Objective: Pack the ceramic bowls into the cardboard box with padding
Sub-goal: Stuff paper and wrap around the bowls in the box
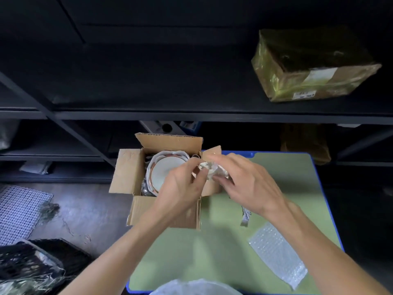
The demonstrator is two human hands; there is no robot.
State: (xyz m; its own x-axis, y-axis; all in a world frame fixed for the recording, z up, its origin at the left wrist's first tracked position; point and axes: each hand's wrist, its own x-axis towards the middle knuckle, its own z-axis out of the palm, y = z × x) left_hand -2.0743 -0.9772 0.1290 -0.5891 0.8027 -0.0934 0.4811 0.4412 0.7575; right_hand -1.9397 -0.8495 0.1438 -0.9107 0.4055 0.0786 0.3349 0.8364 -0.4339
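Note:
An open cardboard box (127,173) stands at the far left corner of a green table (276,188). Inside it, a white ceramic bowl (163,173) with a reddish rim leans on its side, paper around it. Just above the box's right side, my left hand (180,186) and my right hand (248,184) both pinch a crumpled wad of paper padding (212,170). A sheet of bubble wrap (278,254) lies on the table at the near right. A strip of paper (244,218) hangs under my right wrist.
Dark metal shelving (191,116) runs behind the table, with a taped parcel (310,67) on the upper right shelf. On the floor to the left lie a white mesh mat (19,211) and a black basket (32,265). Something pale (195,288) sits at the table's near edge.

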